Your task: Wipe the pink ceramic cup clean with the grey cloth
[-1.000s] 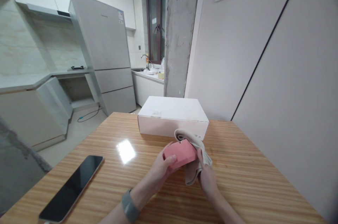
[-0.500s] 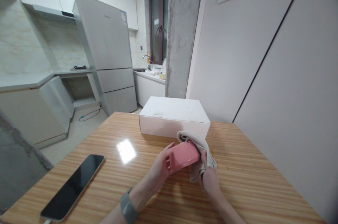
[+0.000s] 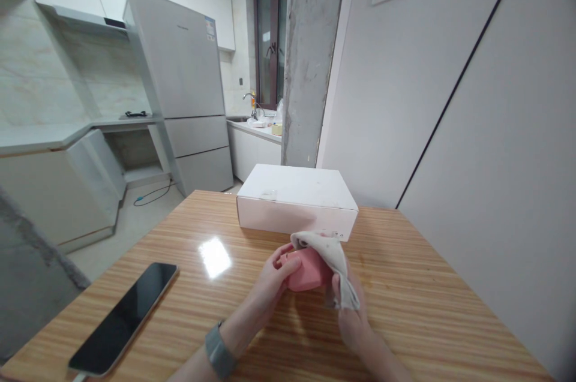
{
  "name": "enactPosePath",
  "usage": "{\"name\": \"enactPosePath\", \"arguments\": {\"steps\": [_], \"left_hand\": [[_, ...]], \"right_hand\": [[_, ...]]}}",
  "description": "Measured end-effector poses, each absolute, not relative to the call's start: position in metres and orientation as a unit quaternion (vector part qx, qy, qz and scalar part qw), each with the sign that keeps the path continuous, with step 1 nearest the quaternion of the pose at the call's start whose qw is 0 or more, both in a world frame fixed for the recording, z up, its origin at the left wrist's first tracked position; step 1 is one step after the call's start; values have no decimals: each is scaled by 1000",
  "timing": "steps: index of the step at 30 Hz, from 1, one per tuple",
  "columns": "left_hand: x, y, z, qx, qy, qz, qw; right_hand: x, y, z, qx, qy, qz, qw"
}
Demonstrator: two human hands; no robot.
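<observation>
A pink, rounded box-like object (image 3: 306,272) is gripped in my left hand (image 3: 273,277), with the thumb on its near upper face and fingers behind it. Its exact kind does not show. My right hand (image 3: 353,316) is closed on a light grey cloth (image 3: 335,259), which drapes over the far and right side of the pink object and touches it. Cloth hides part of that object and most of my right fingers. Both hands are above the wooden table (image 3: 414,304), in front of a white box (image 3: 297,187).
A black-screened phone (image 3: 126,316) with a white cable lies at the table's left. Beyond the table stand a grey fridge (image 3: 189,64), kitchen counters and a bare concrete pillar (image 3: 310,58). A white wall (image 3: 495,160) borders the right side.
The pink object has turned and tilted in my left hand, its thumb now on the near face. My right hand and the cloth have shifted slightly left and wrap over it differently.
</observation>
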State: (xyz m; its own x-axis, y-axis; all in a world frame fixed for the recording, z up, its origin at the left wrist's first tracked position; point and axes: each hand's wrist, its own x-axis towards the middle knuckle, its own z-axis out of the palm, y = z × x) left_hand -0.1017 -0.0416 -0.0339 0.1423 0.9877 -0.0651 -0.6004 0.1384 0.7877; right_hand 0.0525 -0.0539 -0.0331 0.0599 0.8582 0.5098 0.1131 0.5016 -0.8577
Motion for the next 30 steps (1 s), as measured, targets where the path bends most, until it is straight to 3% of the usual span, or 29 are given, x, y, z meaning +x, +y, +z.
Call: {"name": "enactPosePath", "arguments": {"steps": [5, 13, 17, 21, 25, 30], "left_hand": [[-106, -47, -29, 356, 286, 546, 702], [-115, -58, -23, 491, 334, 358, 721], [-115, -60, -23, 485, 275, 360, 748], [-108, -65, -28, 432, 221, 378, 789], [-104, -63, -41, 349, 200, 363, 840], [-105, -57, -42, 332, 209, 398, 829]], "right_hand": [[59, -56, -13, -305, -750, 249, 532], [67, -35, -20, -409, -468, 428, 656], [64, -30, -9, -349, -374, 507, 693], [62, -30, -9, -342, -353, 496, 716], [61, -36, -24, -422, -436, 432, 667], [62, -41, -38, -465, -537, 394, 583]]}}
